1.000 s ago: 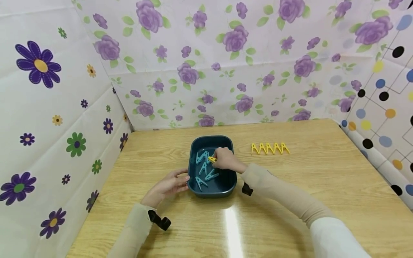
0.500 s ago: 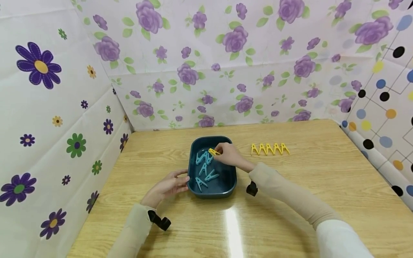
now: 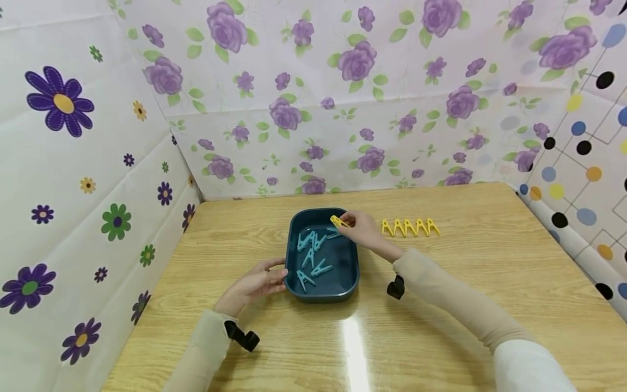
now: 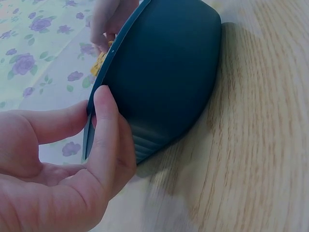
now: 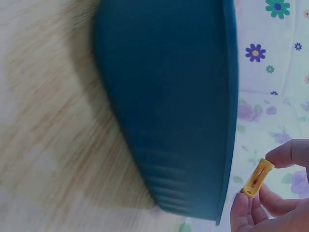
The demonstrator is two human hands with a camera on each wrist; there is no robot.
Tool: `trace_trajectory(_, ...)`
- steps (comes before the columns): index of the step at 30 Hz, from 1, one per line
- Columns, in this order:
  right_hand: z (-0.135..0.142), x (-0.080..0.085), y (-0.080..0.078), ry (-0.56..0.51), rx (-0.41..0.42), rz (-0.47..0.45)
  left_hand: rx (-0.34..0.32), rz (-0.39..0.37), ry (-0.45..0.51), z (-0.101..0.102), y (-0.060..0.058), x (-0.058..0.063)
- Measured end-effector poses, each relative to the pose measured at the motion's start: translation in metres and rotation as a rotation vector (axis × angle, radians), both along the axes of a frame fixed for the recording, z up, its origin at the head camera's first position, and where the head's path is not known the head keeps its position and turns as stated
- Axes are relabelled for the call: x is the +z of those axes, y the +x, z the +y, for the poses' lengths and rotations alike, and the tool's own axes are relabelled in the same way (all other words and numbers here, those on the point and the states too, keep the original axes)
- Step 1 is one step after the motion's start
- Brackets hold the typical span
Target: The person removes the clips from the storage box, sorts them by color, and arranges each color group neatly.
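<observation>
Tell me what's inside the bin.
Several blue clips lie in the bin; one is partly covered by the right hand, which holds a yellow clip. Whatever lies beneath that hand can't be seen.

The person's bare left hand stretches forward, thumb set opposite the fingers in a pinch, a close-fitting beige fabric sleeve running back from it. Farther forward and to its right, I see the bare right hand hovering, fingertips pinched, the arm slanting back through matching beige cloth into a white sleeve.
</observation>
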State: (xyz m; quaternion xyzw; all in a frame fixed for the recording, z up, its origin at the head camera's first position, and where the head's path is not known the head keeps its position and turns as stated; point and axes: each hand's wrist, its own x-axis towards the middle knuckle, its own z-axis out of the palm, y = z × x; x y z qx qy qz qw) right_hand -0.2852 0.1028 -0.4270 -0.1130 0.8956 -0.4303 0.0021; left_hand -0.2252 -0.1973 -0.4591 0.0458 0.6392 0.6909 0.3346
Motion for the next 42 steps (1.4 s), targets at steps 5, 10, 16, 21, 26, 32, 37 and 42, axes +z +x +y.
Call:
trace_trajectory(5, 0.009, -0.005, 0.001, -0.052, -0.017, -0.001, 0.006, 0.003, 0.002, 0.000, 0.000, -0.001)
trace_trajectory(10, 0.017, -0.007, 0.003, -0.093, -0.027, 0.039, 0.003, 0.008, -0.009, 0.001, 0.001, -0.004)
trace_trajectory(16, 0.027, -0.007, 0.006, -0.096, -0.042, 0.076, -0.022, 0.026, 0.016, 0.000, 0.002, -0.003)
trace_trajectory(21, 0.039, -0.011, 0.006, -0.090, -0.062, 0.091, -0.038, 0.041, 0.038, -0.001, 0.003, -0.002)
trace_trajectory(26, 0.053, -0.013, 0.004, -0.069, -0.109, 0.071, -0.004, 0.018, 0.000, 0.000, 0.001, -0.004)
trace_trajectory(32, 0.069, -0.019, 0.003, -0.010, -0.151, 0.071, 0.006, 0.007, -0.012, 0.000, 0.000, -0.003)
trace_trajectory(37, 0.082, -0.026, 0.004, 0.039, -0.183, 0.019, 0.006, 0.007, -0.012, 0.000, 0.001, -0.001)
trace_trajectory(42, 0.094, -0.031, 0.005, 0.075, -0.200, -0.014, 0.005, 0.010, -0.013, 0.000, 0.001, -0.003)
